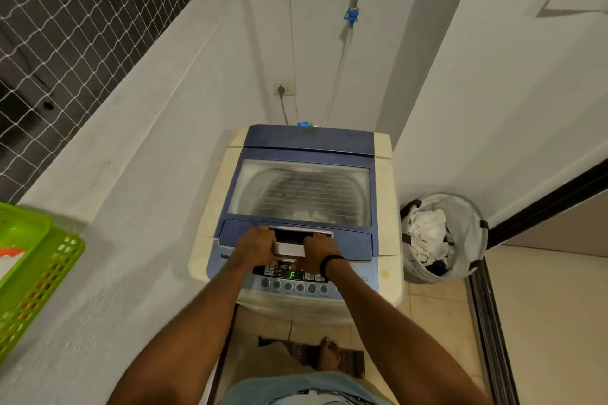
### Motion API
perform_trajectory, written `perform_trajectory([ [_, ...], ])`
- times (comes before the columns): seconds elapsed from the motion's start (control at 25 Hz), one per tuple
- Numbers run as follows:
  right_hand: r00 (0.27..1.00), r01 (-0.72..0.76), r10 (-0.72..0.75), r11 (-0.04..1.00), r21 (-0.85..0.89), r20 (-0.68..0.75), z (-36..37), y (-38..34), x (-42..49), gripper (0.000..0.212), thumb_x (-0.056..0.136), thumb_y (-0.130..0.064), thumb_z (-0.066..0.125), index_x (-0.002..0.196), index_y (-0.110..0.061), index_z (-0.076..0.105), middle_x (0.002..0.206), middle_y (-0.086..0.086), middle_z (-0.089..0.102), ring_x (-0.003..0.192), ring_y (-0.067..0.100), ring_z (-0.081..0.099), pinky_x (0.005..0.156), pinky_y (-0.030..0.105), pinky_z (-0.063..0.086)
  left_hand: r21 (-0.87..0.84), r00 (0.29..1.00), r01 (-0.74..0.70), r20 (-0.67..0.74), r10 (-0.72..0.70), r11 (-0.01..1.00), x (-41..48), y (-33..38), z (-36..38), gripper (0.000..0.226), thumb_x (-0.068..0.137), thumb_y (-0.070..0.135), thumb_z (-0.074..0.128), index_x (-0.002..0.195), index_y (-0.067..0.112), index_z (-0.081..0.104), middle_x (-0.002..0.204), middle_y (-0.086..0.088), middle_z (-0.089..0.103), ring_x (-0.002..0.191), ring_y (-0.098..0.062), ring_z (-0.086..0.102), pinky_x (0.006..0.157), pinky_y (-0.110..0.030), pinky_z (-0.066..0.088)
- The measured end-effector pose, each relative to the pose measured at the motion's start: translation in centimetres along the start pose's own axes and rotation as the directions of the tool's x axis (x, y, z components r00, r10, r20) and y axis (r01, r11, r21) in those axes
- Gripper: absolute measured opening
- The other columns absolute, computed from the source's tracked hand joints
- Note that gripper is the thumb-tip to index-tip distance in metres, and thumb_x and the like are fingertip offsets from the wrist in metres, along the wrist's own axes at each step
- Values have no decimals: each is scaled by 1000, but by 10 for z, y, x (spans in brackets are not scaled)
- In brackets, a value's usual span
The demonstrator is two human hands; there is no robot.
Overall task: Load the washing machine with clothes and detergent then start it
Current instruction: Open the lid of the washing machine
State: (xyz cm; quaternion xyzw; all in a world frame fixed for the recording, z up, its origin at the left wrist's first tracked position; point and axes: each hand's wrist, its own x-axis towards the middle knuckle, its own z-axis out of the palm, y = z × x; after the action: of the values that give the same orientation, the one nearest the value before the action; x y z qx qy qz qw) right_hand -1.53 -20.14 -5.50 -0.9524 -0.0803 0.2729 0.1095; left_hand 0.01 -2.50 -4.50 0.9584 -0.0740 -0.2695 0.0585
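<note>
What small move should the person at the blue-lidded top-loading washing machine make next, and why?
Probably lift the front edge of the blue window-topped lid. Both the left hand and the right hand grip the pale handle piece at its front, the lid lies flat and shut, and the round white laundry basket beside the washing machine still holds clothes.

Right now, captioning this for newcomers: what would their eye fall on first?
The left hand and right hand grip a pale drawer at the front of the central washing machine. A green display glows just below. At right, a laundry basket of clothes stands on the floor.
</note>
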Motion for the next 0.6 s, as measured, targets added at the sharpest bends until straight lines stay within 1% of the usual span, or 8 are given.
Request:
perform_trajectory([
  [0.08, 998, 45, -46, 998, -37, -36, -14, -1, -4, 47, 83, -50, 67, 111, -12, 60, 112, 11, 64, 102, 29, 59, 92, 41, 47, 136, 994, 10, -106, 5, 991, -11, 8, -10, 46, 77, 40, 74, 113, 18, 58, 128, -3, 54, 117, -28, 47, 93, -39, 42],
  [0.2, 981, 136, -139, 990, -32, -138, -62, -2, -13, 42, 81, -51, 69, 99, -13, 63, 100, 8, 68, 90, 26, 62, 80, 36, 49, 207, 955, 37, -294, 26, 978, -25, 13, -48, 36, 80, 49, 67, 106, 25, 59, 119, 2, 60, 109, -25, 45, 87, -38, 34],
  [0.32, 947, 181, -171, 983, 12, -271, -130, -3, -16, 39, 79, -52, 71, 99, -19, 62, 95, 4, 67, 86, 21, 61, 87, 39, 51, 97, 901, -15, -430, 56, 995, -27, 14, -117, 34, 75, 59, 70, 95, 33, 60, 108, 8, 60, 108, -24, 43, 86, -39, 29],
  [0.36, 930, 188, -166, 981, 37, -326, -153, -1, -14, 37, 78, -53, 71, 98, -24, 61, 94, 1, 66, 88, 20, 59, 90, 41, 49, 44, 876, -58, -476, 72, 997, -24, 15, -140, 37, 72, 61, 73, 96, 35, 60, 109, 8, 60, 110, -25, 44, 90, -41, 29],
  [0.4, 911, 189, -159, 981, 44, -381, -174, 1, -9, 36, 76, -56, 70, 97, -28, 59, 94, -1, 66, 91, 20, 58, 92, 44, 46, 13, 848, -96, -523, 89, 995, -20, 16, -161, 42, 71, 61, 74, 103, 38, 60, 114, 7, 60, 113, -26, 45, 96, -43, 27],
  [0.48, 851, 168, -148, 986, -6, -505, -208, 5, 2, 38, 73, -62, 68, 93, -31, 59, 93, -3, 67, 96, 24, 57, 95, 49, 41, -10, 792, -109, -605, 81, 994, -5, 15, -192, 56, 74, 61, 72, 123, 40, 55, 129, 2, 56, 124, -27, 44, 107, -46, 23],
  [0.52, 808, 142, -131, 990, -26, -575, -221, 7, 9, 40, 74, -63, 66, 95, -30, 61, 93, -4, 67, 98, 25, 57, 96, 51, 40, -32, 763, -109, -643, 63, 994, 7, 13, -202, 61, 77, 63, 69, 130, 39, 52, 134, 1, 53, 127, -27, 43, 109, -46, 22],
  [0.6, 686, 56, -36, 998, 3, -727, -238, 6, 25, 40, 77, -64, 60, 101, -32, 65, 95, -3, 69, 100, 25, 57, 101, 53, 36, -108, 688, -130, -726, 11, 986, 34, 10, -216, 61, 82, 71, 55, 133, 38, 50, 137, 0, 51, 127, -27, 42, 110, -46, 24],
])
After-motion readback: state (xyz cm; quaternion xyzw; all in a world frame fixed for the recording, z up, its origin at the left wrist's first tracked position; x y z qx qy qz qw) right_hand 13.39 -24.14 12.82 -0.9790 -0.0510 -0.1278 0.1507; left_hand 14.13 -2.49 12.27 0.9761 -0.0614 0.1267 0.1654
